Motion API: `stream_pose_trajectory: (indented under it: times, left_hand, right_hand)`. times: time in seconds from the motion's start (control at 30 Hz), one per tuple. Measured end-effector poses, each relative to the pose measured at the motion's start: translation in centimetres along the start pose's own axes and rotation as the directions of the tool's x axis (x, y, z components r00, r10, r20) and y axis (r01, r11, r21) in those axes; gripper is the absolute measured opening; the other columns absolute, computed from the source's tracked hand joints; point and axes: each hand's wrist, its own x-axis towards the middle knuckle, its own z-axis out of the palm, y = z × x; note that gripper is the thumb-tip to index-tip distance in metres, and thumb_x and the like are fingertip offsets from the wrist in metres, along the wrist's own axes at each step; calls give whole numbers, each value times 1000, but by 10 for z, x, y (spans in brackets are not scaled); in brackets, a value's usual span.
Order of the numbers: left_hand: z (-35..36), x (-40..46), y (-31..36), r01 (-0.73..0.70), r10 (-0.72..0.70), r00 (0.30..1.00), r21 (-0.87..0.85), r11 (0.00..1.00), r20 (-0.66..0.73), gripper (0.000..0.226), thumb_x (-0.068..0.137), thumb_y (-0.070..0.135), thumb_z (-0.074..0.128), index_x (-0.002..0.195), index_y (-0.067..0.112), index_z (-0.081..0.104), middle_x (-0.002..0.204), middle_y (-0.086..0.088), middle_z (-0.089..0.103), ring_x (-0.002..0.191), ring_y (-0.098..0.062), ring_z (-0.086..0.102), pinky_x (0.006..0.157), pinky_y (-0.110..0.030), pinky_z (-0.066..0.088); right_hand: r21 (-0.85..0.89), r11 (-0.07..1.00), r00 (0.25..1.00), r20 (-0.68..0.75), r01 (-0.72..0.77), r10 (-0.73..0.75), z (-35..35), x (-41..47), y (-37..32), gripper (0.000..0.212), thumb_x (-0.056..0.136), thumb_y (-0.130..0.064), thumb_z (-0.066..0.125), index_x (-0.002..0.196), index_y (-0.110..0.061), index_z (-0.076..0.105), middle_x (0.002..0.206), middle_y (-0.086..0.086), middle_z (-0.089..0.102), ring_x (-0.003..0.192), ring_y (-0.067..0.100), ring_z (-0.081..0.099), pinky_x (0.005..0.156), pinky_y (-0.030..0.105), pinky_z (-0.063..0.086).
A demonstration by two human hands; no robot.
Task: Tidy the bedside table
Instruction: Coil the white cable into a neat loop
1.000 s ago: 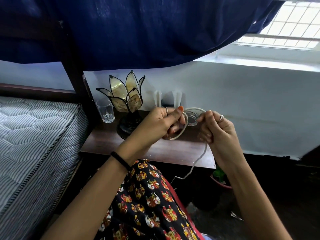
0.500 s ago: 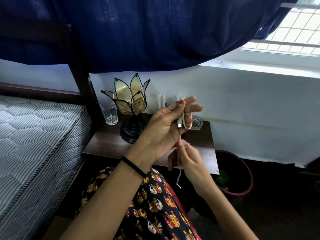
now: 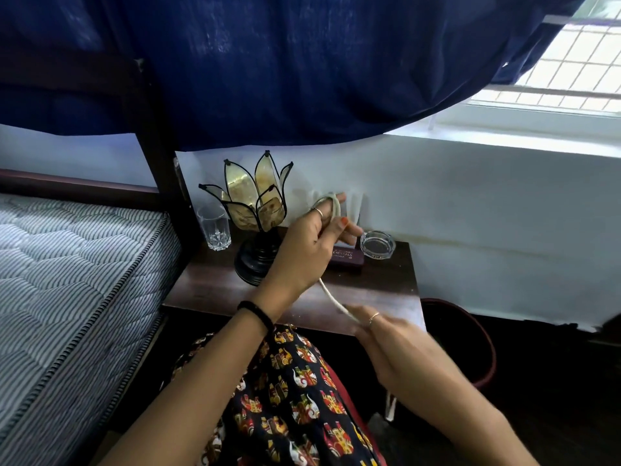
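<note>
Two hands are working one white cable (image 3: pixel 331 299) above the table (image 3: pixel 376 287): the left hand (image 3: pixel 311 242) is closing loosely around loops wound over its raised fingers, and the right hand (image 3: pixel 379 331) is pinching the slack near the front edge. Risk as I see it: those loops are sitting loose, so a hard tug could slide them off, or the left elbow could be bumping the lamp (image 3: pixel 257 213) and the glass (image 3: pixel 215 227) just left of it.
</note>
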Motion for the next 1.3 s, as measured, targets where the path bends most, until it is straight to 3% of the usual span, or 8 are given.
stream_pose_trajectory:
  times: [0.2,0.3,0.37,0.57,0.83,0.97,1.13,1.3]
  left_hand:
    - [2,-8,-3,-19,-7,990,187,982,139,22,99,16,42,116,11,55,68,8,60,69,-8,57,79,-18,43]
    - [6,-13,0,68,-95,961,109,992,261,21,100,17,40,113,15,55,63,7,53,62,-10,50,66,-31,45]
    - [8,-18,2,143,-139,945,9,990,295,21,101,17,38,108,12,57,59,8,48,56,-8,44,56,-27,39]
    - [9,-26,13,218,-151,920,-154,964,361,54,94,51,36,89,7,67,45,8,39,43,-5,34,46,-12,32]
    - [14,-25,25,329,-157,904,-412,850,398,43,94,42,41,70,10,58,40,8,29,36,-3,21,39,-13,25]
    - [20,-25,26,360,-136,898,-524,772,418,39,87,44,49,73,9,59,40,9,28,35,-2,19,38,-13,24]
    - [25,-23,22,371,-122,917,-696,615,381,34,88,40,49,80,10,62,43,9,32,34,-3,24,47,-21,19]
    - [26,-17,29,339,-135,940,-833,438,312,31,86,34,52,93,6,64,47,9,33,39,-3,28,49,-18,24]
  right_hand:
    - [-32,999,935,-354,31,-40,-53,19,8,17,89,-29,59,99,-24,72,97,-9,73,82,17,71,69,36,58]
    - [-2,1000,901,-434,14,-13,-68,29,12,8,84,-27,70,90,-25,74,85,-6,72,74,21,69,67,39,56]
    - [33,999,899,-437,4,11,-74,33,14,7,81,-25,74,88,-22,75,82,-3,72,72,21,68,67,41,55]
    - [188,982,902,-423,2,79,-75,38,21,6,79,-20,76,84,-20,76,81,-3,74,73,11,68,72,28,51]
    - [495,867,900,-402,58,169,-42,39,31,13,90,-15,63,92,-24,73,63,-22,66,57,-3,58,59,8,42]
    - [693,716,898,-361,79,250,-19,37,26,23,95,-32,46,91,-21,67,54,-4,57,43,13,49,43,23,42]
    - [924,382,927,-133,-12,351,4,30,23,45,95,-37,37,93,-1,64,66,13,62,57,26,58,56,33,53]
    - [900,385,934,60,-203,352,33,16,17,37,95,-37,37,108,-13,61,78,10,67,76,21,68,75,34,58]
